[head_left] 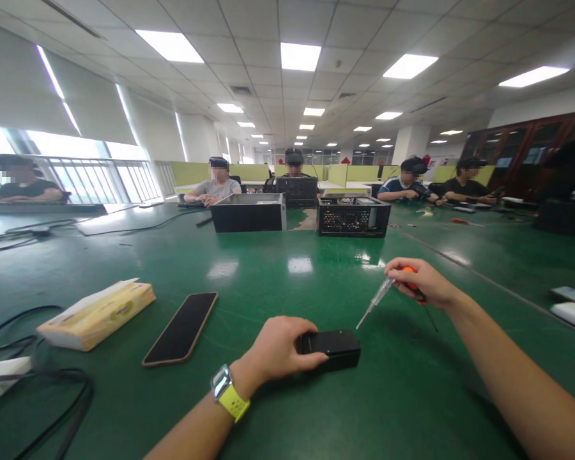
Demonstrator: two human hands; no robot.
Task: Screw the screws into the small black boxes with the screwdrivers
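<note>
Left wrist (245, 378) fitted with watch (221, 382). Case rounded-rectangular, finished in silver; screen partly covered by pale reflection, markings not legible. Strap (234, 405) coloured bright yellow-green. Left hand (282, 348), right hand (426, 283), both forearms (522, 370) seen uncovered.

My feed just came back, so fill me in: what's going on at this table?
The left hand grips a small black box that appears to rest on the green table. The right hand holds a clear tool, its thin tip near the box's right end; whether they touch is unclear. That hand also holds an orange-handled tool, its shaft pointing down. A phone and a tissue pack lie to the left.
</note>
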